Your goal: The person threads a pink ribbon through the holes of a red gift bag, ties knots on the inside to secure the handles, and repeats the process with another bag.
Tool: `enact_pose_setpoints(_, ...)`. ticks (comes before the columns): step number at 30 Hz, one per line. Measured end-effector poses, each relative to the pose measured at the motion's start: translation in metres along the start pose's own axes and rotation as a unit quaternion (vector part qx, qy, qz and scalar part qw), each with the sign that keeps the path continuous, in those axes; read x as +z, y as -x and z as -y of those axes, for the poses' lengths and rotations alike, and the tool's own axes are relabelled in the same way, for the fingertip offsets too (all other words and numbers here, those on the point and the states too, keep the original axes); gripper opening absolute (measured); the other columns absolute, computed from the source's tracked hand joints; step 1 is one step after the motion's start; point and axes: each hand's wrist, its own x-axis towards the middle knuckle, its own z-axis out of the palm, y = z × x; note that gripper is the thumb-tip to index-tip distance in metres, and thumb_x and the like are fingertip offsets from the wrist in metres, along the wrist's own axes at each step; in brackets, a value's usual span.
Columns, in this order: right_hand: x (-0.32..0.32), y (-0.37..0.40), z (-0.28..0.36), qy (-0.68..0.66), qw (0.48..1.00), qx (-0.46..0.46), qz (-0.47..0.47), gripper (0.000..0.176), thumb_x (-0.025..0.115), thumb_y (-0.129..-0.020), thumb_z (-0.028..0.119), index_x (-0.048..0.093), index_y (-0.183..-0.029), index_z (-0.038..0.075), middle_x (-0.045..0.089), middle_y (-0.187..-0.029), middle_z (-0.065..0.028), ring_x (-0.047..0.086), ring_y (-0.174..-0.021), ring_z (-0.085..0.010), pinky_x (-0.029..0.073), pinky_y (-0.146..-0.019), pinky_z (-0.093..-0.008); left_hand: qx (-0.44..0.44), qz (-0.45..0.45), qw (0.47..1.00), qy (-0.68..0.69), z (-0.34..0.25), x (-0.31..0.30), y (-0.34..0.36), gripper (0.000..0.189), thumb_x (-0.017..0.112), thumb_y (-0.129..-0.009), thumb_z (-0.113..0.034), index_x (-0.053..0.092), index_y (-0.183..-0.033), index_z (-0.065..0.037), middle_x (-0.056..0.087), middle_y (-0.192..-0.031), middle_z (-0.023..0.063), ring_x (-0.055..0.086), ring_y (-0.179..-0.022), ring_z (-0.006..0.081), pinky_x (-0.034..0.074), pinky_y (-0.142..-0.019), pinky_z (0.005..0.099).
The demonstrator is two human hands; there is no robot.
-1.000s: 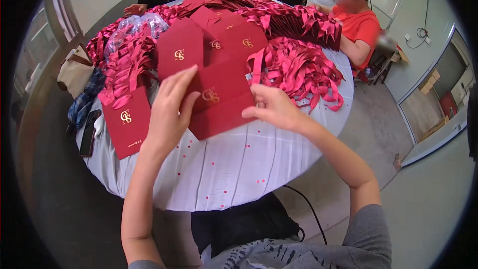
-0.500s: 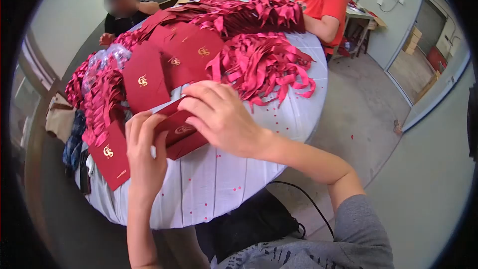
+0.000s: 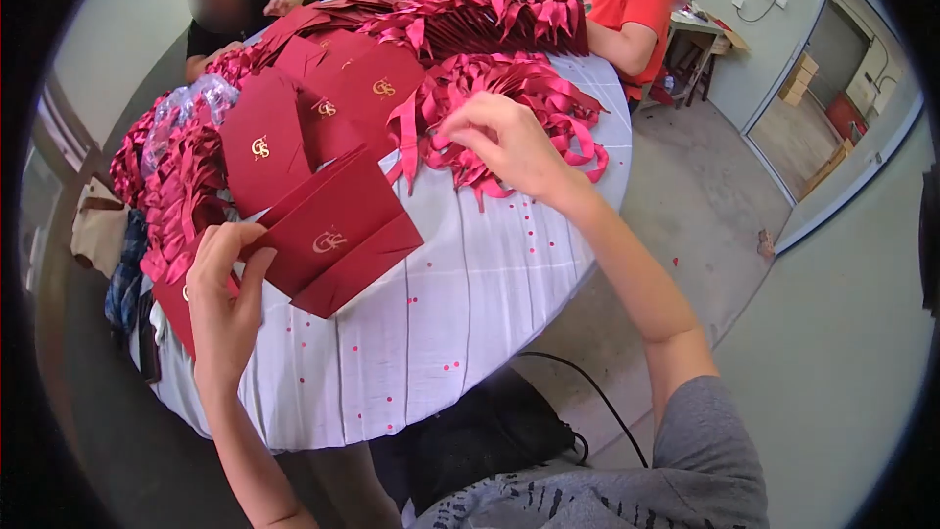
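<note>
My left hand (image 3: pixel 227 284) pinches the left edge of a dark red paper gift bag (image 3: pixel 331 240) with a gold monogram on its front. The bag leans at a tilt over the white-covered table, its folded base toward me. Raised above the near left part of a heap of pink-red ribbons (image 3: pixel 534 98) is my right hand (image 3: pixel 499 142). Its fingers are curled together at the tips; whether a ribbon is between them is hidden. Behind the held bag lie flat red bags (image 3: pixel 259 142) with the same gold mark.
Ribbon-handled bags (image 3: pixel 490 24) stand in a long row across the far side of the round table (image 3: pixel 421 372). At left are more ribboned bags (image 3: pixel 186 206) and clear plastic (image 3: pixel 191 103). Two people sit across the table, one in a red shirt (image 3: pixel 627 0). Small red dots speckle the cloth.
My right hand has left the bag and moved right and up to the ribbon heap. The bag now shows its full front, held by my left hand alone, which has shifted left.
</note>
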Motion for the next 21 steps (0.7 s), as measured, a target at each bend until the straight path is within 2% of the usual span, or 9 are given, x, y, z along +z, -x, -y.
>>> enact_pose_setpoints(1, 0.000, 0.004, -0.015, 0.047, 0.997, -0.041, 0.040, 0.009, 0.063, -0.077, 0.010, 0.069, -0.083, 0.007, 0.063, -0.086, -0.0094, 0.058, -0.083, -0.0289, 0.046, -0.079, -0.0387, 0.010, -0.015, 1.000, 0.011, 0.000, 0.002, 0.000, 0.018, 0.063, -0.077, 0.007, 0.059, -0.093, 0.003, 0.055, -0.080, 0.0097, 0.054, -0.073, 0.0198, 0.044, -0.068, 0.0288)
enact_pose_setpoints(3, 0.003, 0.013, -0.022, 0.102, 0.990, -0.046, 0.082, 0.009, 0.064, -0.077, 0.010, 0.070, -0.083, 0.007, 0.062, -0.086, -0.0083, 0.057, -0.087, -0.0286, 0.046, -0.079, -0.0380, 0.007, -0.013, 1.000, 0.012, 0.000, 0.006, -0.001, 0.018, 0.063, -0.078, 0.008, 0.060, -0.094, 0.003, 0.056, -0.080, 0.0100, 0.054, -0.073, 0.0199, 0.044, -0.068, 0.0290)
enact_pose_setpoints(5, 0.008, 0.021, -0.029, 0.173, 0.974, -0.042, 0.141, 0.008, 0.067, -0.074, 0.011, 0.070, -0.081, 0.010, 0.059, -0.086, -0.0055, 0.053, -0.093, -0.0266, 0.044, -0.080, -0.0366, 0.022, -0.013, 1.000, -0.015, 0.000, 0.011, -0.001, 0.016, 0.061, -0.081, 0.005, 0.058, -0.096, 0.003, 0.054, -0.083, 0.0074, 0.052, -0.075, 0.0151, 0.042, -0.069, 0.0259)
enact_pose_setpoints(9, 0.020, 0.028, -0.036, 0.244, 0.956, -0.074, 0.144, 0.008, 0.067, -0.074, 0.012, 0.066, -0.081, 0.009, 0.057, -0.087, -0.0038, 0.052, -0.091, -0.0237, 0.042, -0.079, -0.0368, 0.031, -0.028, 0.998, -0.036, -0.001, 0.014, -0.002, 0.016, 0.062, -0.081, 0.004, 0.059, -0.096, 0.003, 0.054, -0.082, 0.0077, 0.051, -0.072, 0.0157, 0.042, -0.067, 0.0263)
enact_pose_setpoints(11, 0.023, 0.026, -0.034, 0.294, 0.938, -0.112, 0.143, 0.006, 0.067, -0.074, 0.013, 0.065, -0.078, 0.011, 0.056, -0.088, -0.0027, 0.051, -0.091, -0.0216, 0.041, -0.076, -0.0360, 0.006, -0.020, 1.000, -0.018, -0.004, 0.011, -0.002, 0.017, 0.062, -0.079, 0.007, 0.061, -0.095, 0.003, 0.059, -0.083, 0.0108, 0.055, -0.074, 0.0215, 0.045, -0.066, 0.0302)
enact_pose_setpoints(16, 0.028, 0.030, -0.037, 0.280, 0.939, -0.154, 0.125, 0.011, 0.067, -0.073, 0.014, 0.062, -0.082, 0.010, 0.055, -0.081, -0.0016, 0.052, -0.085, -0.0202, 0.039, -0.073, -0.0346, 0.006, -0.036, 0.999, -0.019, 0.000, 0.014, -0.002, 0.018, 0.062, -0.079, 0.007, 0.060, -0.097, 0.003, 0.058, -0.084, 0.0106, 0.054, -0.074, 0.0214, 0.045, -0.066, 0.0304)
enact_pose_setpoints(18, 0.031, 0.028, -0.036, 0.339, 0.913, -0.178, 0.140, 0.012, 0.067, -0.073, 0.014, 0.062, -0.084, 0.010, 0.055, -0.079, -0.0014, 0.053, -0.083, -0.0197, 0.039, -0.073, -0.0341, 0.003, -0.038, 0.999, -0.014, 0.000, 0.016, -0.002, 0.018, 0.061, -0.080, 0.007, 0.060, -0.097, 0.003, 0.058, -0.084, 0.0106, 0.054, -0.074, 0.0216, 0.044, -0.066, 0.0307)
enact_pose_setpoints(20, 0.029, 0.027, -0.032, 0.334, 0.914, -0.176, 0.147, 0.011, 0.066, -0.075, 0.012, 0.063, -0.085, 0.009, 0.057, -0.081, -0.0017, 0.054, -0.085, -0.0194, 0.040, -0.074, -0.0334, -0.004, -0.030, 1.000, -0.007, 0.000, 0.016, -0.003, 0.017, 0.060, -0.081, 0.006, 0.060, -0.097, 0.002, 0.057, -0.085, 0.0110, 0.053, -0.076, 0.0220, 0.044, -0.067, 0.0307)
enact_pose_setpoints(21, 0.028, 0.025, -0.029, 0.250, 0.948, -0.166, 0.108, 0.011, 0.065, -0.075, 0.010, 0.063, -0.086, 0.008, 0.059, -0.084, -0.0026, 0.055, -0.085, -0.0208, 0.041, -0.075, -0.0344, -0.004, -0.032, 0.999, -0.006, 0.000, 0.015, -0.004, 0.017, 0.060, -0.081, 0.006, 0.060, -0.097, 0.002, 0.057, -0.085, 0.0110, 0.053, -0.076, 0.0220, 0.044, -0.067, 0.0307)
